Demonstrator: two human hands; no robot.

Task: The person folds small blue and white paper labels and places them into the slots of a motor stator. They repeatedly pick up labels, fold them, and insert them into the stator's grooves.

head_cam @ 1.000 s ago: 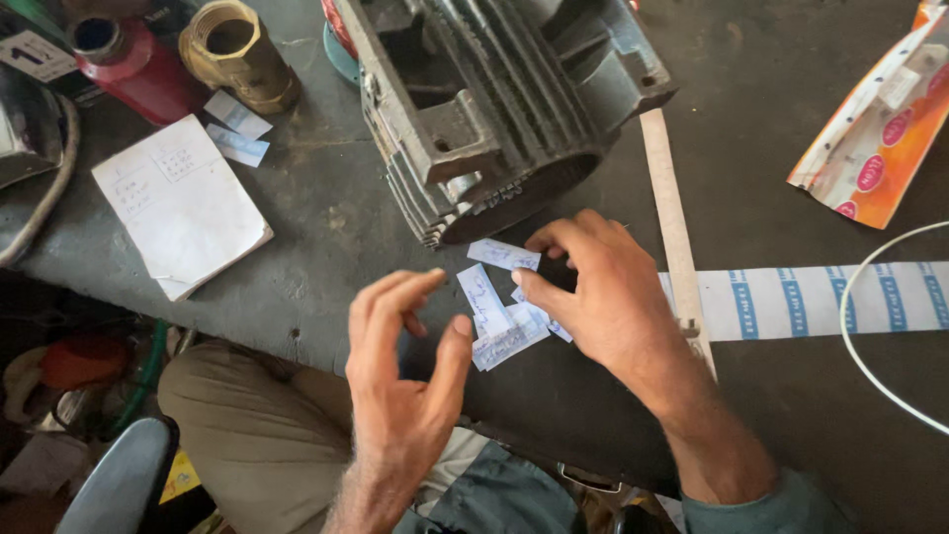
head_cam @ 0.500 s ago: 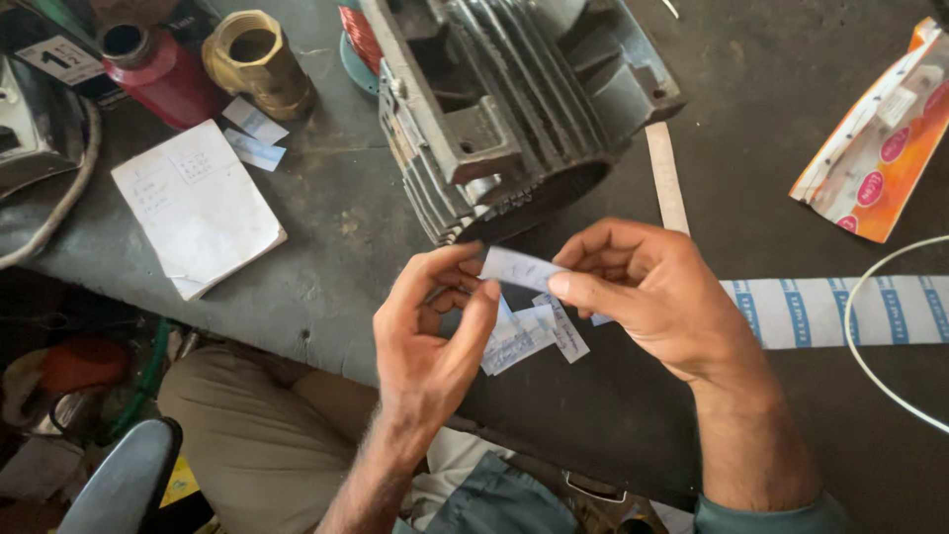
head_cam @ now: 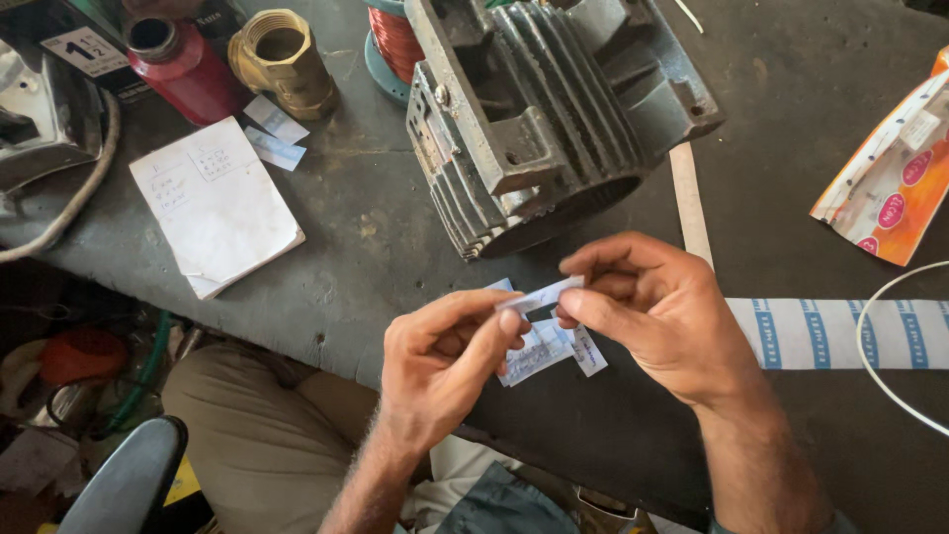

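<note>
Now | left hand [head_cam: 445, 361] and right hand [head_cam: 657, 311] pinching paper slip [head_cam: 539, 295] at opposite ends | seeming light, flimsy, tearable

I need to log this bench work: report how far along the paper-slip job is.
Done: several cut slips lie on the bench under the hands. In hand: the left hand and right hand pinch one small white slip between fingertips, apparently folding it. Left: the striped paper strip remains long and uncut; the finned motor housing shows no slips fitted.
</note>
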